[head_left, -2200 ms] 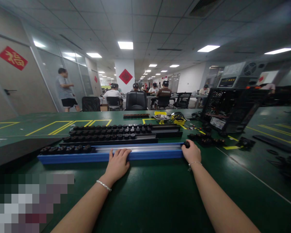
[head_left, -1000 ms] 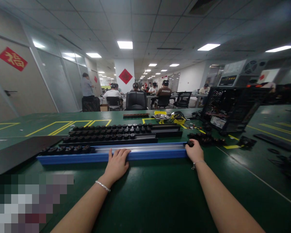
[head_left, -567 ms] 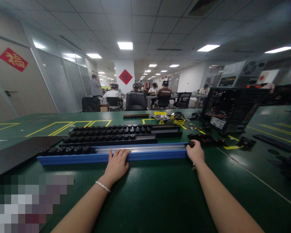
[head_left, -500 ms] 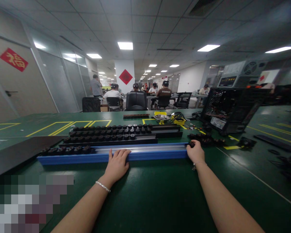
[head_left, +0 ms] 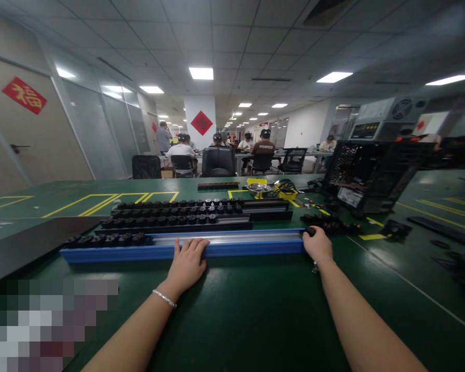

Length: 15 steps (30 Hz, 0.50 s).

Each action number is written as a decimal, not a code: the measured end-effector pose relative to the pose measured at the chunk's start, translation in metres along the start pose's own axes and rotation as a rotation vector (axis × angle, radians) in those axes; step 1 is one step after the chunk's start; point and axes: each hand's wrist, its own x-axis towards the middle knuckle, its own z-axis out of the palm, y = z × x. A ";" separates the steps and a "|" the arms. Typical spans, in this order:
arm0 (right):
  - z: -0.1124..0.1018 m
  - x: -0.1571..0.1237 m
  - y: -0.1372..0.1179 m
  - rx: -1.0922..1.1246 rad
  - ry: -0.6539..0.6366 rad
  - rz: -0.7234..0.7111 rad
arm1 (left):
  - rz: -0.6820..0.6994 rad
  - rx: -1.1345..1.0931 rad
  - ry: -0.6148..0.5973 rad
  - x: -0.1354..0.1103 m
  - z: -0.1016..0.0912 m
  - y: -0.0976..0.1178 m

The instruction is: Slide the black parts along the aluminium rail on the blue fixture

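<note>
A long blue rail (head_left: 256, 249) with a silvery inner channel lies across the green table in front of me. At its left end sits a row of black round modules (head_left: 112, 239). My left hand (head_left: 186, 261) is hooked over the near wall around mid-length, its fingers reaching across the rim. My right hand (head_left: 318, 245) is at the rail's right end, thumb and fingers closed on a small black module (head_left: 311, 231). The fingers partly cover that piece, and I cannot tell whether it touches the rail.
Behind lie dark rails (head_left: 232, 225) with more black modules. Loose black parts (head_left: 333, 225) are to the right, near an open computer case (head_left: 366, 178). Further back stand a metal bowl (head_left: 259, 188) and a yellow tray (head_left: 285, 194). A dark panel (head_left: 34, 240) lies at left.
My right hand has shifted slightly right with the black module, just past the rail's right end. My left hand stays where it was on the rail.
</note>
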 end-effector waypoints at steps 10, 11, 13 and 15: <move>-0.002 0.004 0.004 0.011 0.021 0.021 | -0.001 -0.007 0.002 0.000 -0.001 0.000; -0.001 0.005 0.006 0.017 0.032 0.020 | -0.003 -0.001 -0.001 0.000 -0.001 0.001; 0.000 0.007 0.010 0.034 0.067 0.010 | -0.006 0.007 -0.009 0.000 -0.001 0.001; 0.000 0.012 0.016 0.054 0.117 0.010 | -0.003 0.006 -0.010 0.000 -0.002 0.001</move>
